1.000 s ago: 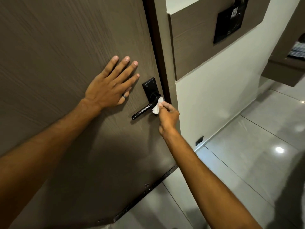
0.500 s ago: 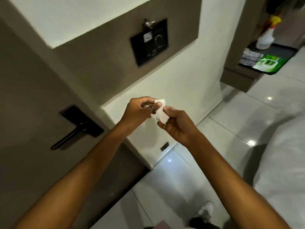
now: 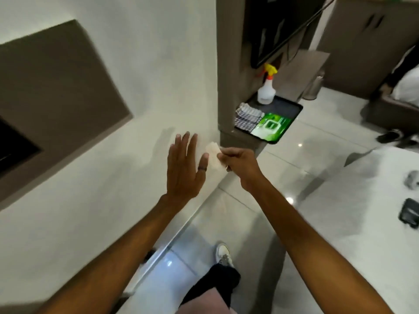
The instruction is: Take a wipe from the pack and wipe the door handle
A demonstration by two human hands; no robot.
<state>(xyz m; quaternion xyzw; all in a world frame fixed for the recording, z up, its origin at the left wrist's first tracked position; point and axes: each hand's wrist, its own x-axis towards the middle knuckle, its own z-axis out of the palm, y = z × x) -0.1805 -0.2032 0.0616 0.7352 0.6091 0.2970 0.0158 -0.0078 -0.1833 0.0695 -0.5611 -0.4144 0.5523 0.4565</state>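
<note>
At the left edge of the frame no door handle was in sight, only wall and a brown panel [image 3: 56, 87]. At centre my left hand [image 3: 183, 171] was spread flat, fingers apart, holding nothing. Just to its right my right hand [image 3: 240, 164] had its grip pinched on the wipe [image 3: 214, 158], which touched my left little finger. At upper right the green pack [image 3: 271, 129] lay on a black tray [image 3: 285, 109]. I judged the wipe was taken; whether the handle had been wiped, nothing here showed.
</note>
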